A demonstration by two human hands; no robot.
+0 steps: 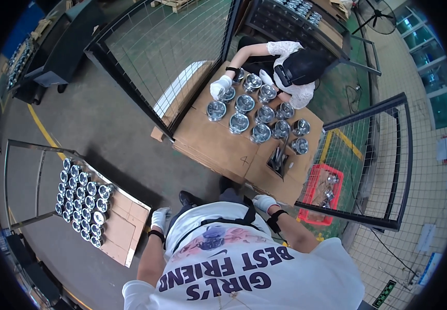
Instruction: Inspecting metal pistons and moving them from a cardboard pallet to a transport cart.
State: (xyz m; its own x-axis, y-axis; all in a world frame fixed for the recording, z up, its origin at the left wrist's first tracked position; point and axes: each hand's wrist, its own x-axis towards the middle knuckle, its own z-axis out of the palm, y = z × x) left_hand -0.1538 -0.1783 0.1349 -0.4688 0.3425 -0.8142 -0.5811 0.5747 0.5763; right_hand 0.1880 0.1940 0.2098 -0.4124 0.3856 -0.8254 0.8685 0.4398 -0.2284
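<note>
My left hand (160,217), in a white glove, hangs beside the right edge of a low cart (125,221) with its fingers loosely apart and nothing visible in them. Several shiny round metal parts (77,194) that look like pistons stand in rows on that cart's cardboard. My right hand (264,202), also gloved in white, is by the near edge of a cardboard-topped table (210,150). Its fingers look stretched out and hold nothing I can see. Larger piston-like metal parts (239,123) stand on the table's far half, beyond my reach at this moment.
Across the table a co-worker (290,72) in a dark cap has a gloved hand (220,89) on one part. A small dark box of tools (277,161) sits at the table's right. Mesh panels (169,67) flank it. A red crate (317,217) lies on the floor at right.
</note>
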